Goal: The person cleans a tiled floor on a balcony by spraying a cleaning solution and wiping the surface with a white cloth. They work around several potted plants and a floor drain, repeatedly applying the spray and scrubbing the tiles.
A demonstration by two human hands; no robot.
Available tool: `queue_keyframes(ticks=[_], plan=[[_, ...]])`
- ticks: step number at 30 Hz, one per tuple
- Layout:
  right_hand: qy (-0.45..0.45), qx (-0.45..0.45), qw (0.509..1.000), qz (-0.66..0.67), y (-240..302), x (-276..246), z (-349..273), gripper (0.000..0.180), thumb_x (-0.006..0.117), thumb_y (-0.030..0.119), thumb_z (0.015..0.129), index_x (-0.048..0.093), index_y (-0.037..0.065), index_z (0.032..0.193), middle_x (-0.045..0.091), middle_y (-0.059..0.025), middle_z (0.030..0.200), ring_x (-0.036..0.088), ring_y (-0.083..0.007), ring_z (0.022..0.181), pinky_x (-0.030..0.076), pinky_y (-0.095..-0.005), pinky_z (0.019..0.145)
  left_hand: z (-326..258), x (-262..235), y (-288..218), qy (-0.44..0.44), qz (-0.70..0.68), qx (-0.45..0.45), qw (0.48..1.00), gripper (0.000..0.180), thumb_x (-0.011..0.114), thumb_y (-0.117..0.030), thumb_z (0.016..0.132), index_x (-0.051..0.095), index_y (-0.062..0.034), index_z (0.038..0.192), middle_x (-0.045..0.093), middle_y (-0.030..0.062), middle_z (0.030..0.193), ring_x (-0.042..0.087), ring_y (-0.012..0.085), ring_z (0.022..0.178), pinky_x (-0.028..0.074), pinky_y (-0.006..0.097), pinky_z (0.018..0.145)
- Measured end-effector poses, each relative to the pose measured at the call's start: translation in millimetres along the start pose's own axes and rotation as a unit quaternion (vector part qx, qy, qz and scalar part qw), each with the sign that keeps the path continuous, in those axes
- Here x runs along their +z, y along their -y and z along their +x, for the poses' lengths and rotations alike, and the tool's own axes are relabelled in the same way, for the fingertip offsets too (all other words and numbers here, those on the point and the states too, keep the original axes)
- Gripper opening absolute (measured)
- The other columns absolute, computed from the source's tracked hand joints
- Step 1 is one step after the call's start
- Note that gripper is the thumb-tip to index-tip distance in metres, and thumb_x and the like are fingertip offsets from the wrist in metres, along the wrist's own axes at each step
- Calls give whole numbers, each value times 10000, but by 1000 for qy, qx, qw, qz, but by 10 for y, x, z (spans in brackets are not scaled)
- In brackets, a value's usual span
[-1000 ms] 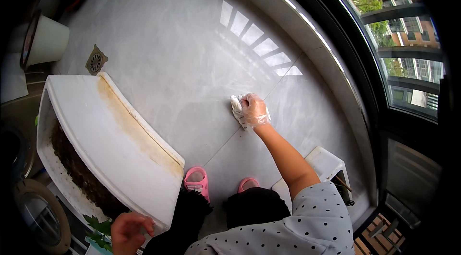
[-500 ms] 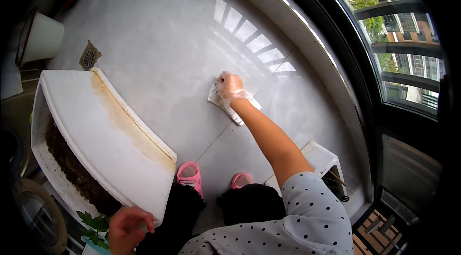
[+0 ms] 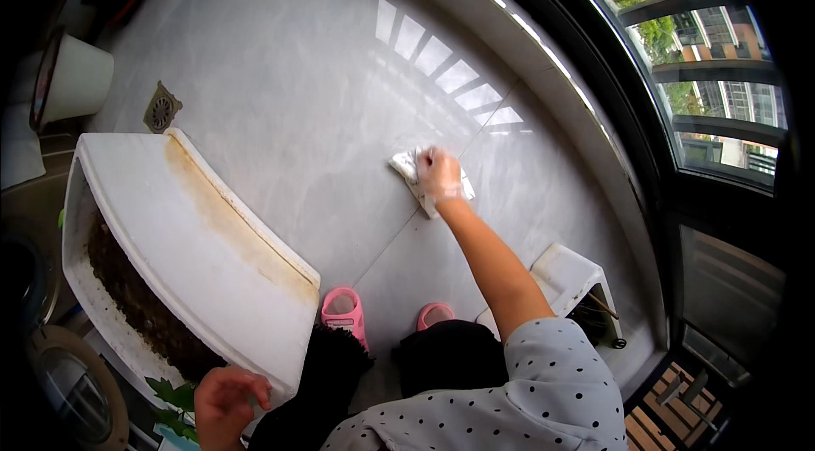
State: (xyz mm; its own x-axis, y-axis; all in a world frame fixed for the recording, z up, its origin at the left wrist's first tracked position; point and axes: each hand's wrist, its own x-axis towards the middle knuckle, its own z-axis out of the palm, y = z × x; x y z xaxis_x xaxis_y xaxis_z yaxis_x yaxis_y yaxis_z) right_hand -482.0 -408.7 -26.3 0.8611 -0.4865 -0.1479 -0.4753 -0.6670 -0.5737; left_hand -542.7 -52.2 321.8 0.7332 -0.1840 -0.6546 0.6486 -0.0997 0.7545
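My right hand (image 3: 441,176) is closed on a white cloth (image 3: 406,164) and presses it on the grey tiled floor (image 3: 280,69). The cloth lies flat and bunched under the fist, across a tile joint. Something thin and clear, like a plastic glove, shows at the right wrist. My left hand (image 3: 229,404) is low at the left, its fingers loosely curved and apart, with nothing visible in them. It is beside the near end of a large white planter (image 3: 212,256) that holds dark soil (image 3: 140,298) and has a brown stain along its side.
A metal floor drain (image 3: 161,109) sits beyond the planter, near a white pot (image 3: 81,78). My pink sandals (image 3: 343,308) are on the tiles. A smaller white planter (image 3: 564,277) stands at the right. A raised ledge (image 3: 543,69) curves below the barred window. Green leaves (image 3: 174,400) are near my left hand.
My right hand has moved a little to the right and nearer to me, sliding the cloth along the floor. The view has shifted slightly; my left hand stays by the planter.
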Motion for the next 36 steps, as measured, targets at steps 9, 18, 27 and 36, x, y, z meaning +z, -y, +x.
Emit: queue_keyframes(ticks=[9,18,27,36], plan=[[-19,32,999,13,-15,-146,30,145,587,161,744,581,27,691,602,-179,669,593,-362,641,473,-427,587,6,-83,59,21,-23,2,1000,424,696,-278,758,477,-4,996,550,90,727,533,173,648,432,372,786],[-27,48,998,15,94,-230,256,141,557,159,753,595,29,717,598,-217,693,591,-384,651,480,-431,616,23,-50,89,34,-28,20,999,413,690,-267,763,472,-1,992,545,88,726,531,168,645,433,367,781],[-34,13,999,-4,-23,-130,213,129,537,140,771,571,31,711,577,-222,672,572,-390,655,452,-454,585,24,-14,57,39,-11,16,999,369,674,-243,777,479,0,976,544,81,716,528,166,637,432,372,768],[48,-13,999,0,-293,-254,-440,161,558,181,795,559,29,744,596,-173,792,573,-350,770,450,-429,657,-26,9,62,30,-1,29,999,369,678,-237,775,481,-1,980,545,82,720,528,165,631,434,364,771]])
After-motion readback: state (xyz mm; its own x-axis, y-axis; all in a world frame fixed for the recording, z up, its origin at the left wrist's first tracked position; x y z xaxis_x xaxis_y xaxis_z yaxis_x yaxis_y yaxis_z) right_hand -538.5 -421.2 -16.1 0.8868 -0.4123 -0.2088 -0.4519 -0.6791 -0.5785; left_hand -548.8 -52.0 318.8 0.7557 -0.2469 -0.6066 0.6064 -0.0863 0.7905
